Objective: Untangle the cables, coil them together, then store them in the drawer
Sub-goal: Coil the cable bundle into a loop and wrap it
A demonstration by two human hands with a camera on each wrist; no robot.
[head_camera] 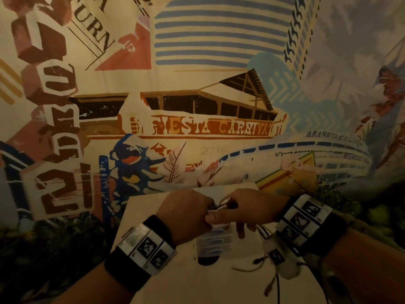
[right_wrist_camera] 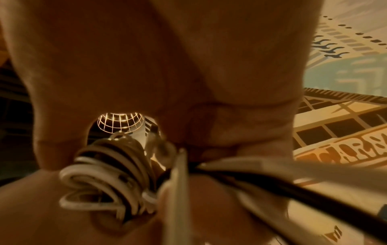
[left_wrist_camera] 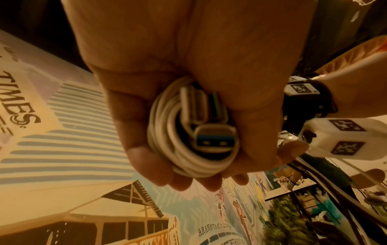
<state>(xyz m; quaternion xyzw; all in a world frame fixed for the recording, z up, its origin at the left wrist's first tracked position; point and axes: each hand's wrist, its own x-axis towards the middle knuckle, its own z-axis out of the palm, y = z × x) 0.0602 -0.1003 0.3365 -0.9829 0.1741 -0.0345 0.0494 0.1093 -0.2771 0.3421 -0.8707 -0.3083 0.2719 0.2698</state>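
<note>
Now coiling: left hand (head_camera: 186,212) clenched round white cable coil (left_wrist_camera: 178,132); right hand (head_camera: 252,208) pinching loose black cable (right_wrist_camera: 272,182). Next, wrapping that strand round without slackening.

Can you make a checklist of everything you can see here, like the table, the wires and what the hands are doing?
Surface: pale table, dimly lit.
Job's things: white cable coil with a blue USB plug; no drawer seen.
Clutter: clear plastic box on the table.
Grips: left hand grips the coil; right hand pinches loose cable ends beside it.
Cables: dark loose cables trail on the table, not yet coiled.
Surroundings: painted mural wall; wire-cage lamp.
</note>
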